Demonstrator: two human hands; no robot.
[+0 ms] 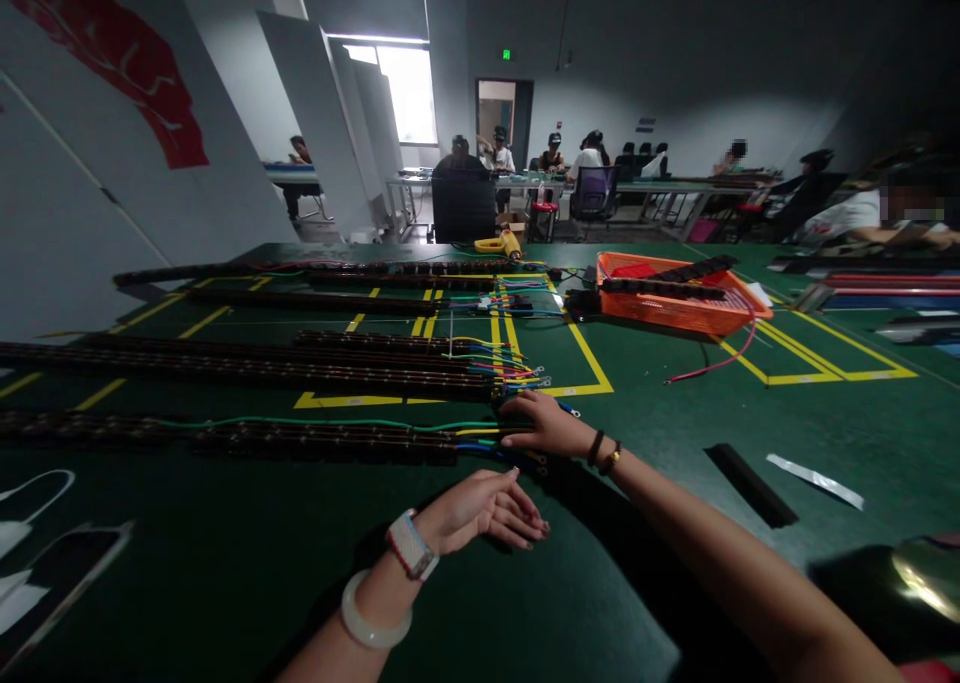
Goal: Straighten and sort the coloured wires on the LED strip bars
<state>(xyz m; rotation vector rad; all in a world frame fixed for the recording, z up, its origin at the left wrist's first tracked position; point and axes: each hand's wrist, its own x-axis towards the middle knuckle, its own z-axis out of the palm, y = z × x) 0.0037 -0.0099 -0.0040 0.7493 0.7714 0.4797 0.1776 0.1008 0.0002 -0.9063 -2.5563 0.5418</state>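
Note:
Long dark wire harnesses [322, 437] lie across the green table, and coloured wires come out of their right ends. Several of these wires finish in metal ring terminals [541, 471]. My right hand [546, 425] reaches over the wire ends of the nearest harness, thumb and fingers apart, with its fingertips close to the bundle behind. Whether it touches the wires cannot be made out. Nearer to me, my left hand [480, 513] hovers palm sideways with loosely extended fingers and nothing in them. More harnesses [390, 371] lie just beyond my right hand.
An orange basket [675, 325] holding dark strips stands at the back right. A yellow heat gun [501, 244] lies at the far edge. A black strip [750, 485] and a white strip [814, 480] rest at right. Yellow tape [592, 358] marks the table. Several people sit beyond.

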